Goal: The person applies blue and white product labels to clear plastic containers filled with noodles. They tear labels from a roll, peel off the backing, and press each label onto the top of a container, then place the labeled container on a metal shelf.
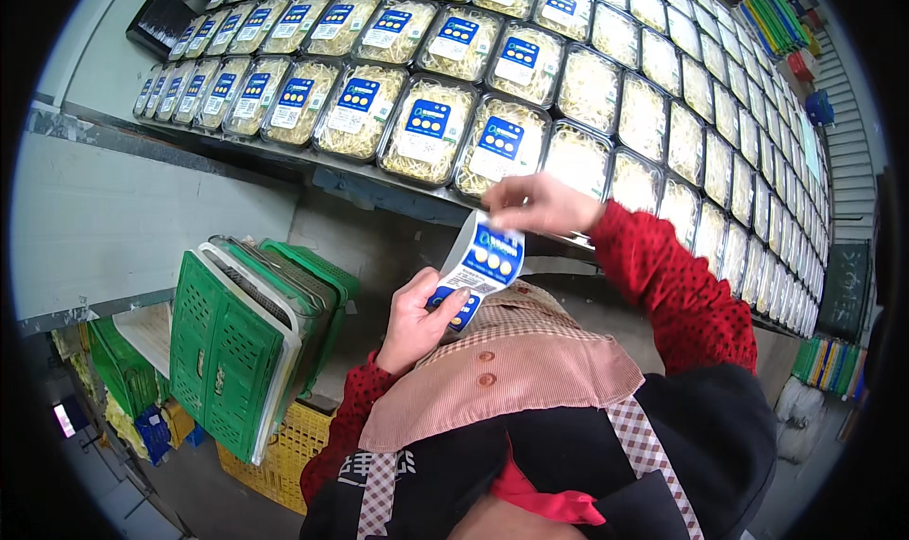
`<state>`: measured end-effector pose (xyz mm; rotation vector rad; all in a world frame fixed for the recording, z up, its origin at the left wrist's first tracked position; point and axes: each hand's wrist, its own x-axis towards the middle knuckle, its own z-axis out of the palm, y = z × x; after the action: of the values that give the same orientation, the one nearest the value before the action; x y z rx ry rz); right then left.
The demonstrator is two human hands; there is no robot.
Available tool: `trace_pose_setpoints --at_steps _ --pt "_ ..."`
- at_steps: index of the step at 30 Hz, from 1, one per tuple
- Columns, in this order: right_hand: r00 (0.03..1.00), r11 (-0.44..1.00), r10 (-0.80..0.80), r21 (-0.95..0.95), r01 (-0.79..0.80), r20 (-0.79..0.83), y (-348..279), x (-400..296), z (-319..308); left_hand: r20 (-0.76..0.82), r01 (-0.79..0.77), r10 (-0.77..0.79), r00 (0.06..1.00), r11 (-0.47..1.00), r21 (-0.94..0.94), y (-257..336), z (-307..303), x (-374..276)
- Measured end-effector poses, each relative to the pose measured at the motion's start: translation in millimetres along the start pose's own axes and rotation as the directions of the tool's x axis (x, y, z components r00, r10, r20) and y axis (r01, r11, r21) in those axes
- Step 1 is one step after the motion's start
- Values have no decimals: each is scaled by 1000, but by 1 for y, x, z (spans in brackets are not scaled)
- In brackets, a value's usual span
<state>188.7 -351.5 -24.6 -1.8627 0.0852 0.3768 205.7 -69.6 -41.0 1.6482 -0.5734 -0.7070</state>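
Note:
My left hand (417, 321) grips a curling strip of blue-and-white printed labels (491, 254) in front of my apron (511, 376). At the strip's upper end, the fingers of my right hand (545, 203) pinch its edge; they are slightly blurred. Just beyond, black plastic trays of bean sprouts under clear covers stand in close rows. The nearest labelled tray (501, 146) lies right behind my right hand and bears a blue-and-white label. To its right, a tray (579, 158) shows sprouts and no blue label, as do the trays further right.
The tray-covered table's front edge (355, 174) runs across before me. Stacked green plastic crates (224, 352) lean at my left, above a yellow crate (280, 462). A black container (162, 21) sits at the table's far left. More colored crates (774, 18) stand beyond its right end.

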Motion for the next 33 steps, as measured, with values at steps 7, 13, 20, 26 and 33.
trace_pose_setpoints --at_steps 7,13,20,26,33 --pt "979 983 39 186 -1 -201 -27 -85 49 126 -395 375 918 887 240 22 27 0" --pt "966 995 -98 -56 87 -240 -54 -127 47 127 -271 270 954 962 -5 35 60 -3" --pt "886 912 -361 -309 270 -292 -30 -109 -1 -20 134 -142 990 966 -220 18 85 -29" --pt "937 909 -127 -416 -21 -325 58 -47 -123 -81 246 -284 955 917 -313 29 123 -36" --pt "891 654 -243 -743 -142 -384 96 -34 -94 -214 159 -211 954 959 -234 29 151 -23"
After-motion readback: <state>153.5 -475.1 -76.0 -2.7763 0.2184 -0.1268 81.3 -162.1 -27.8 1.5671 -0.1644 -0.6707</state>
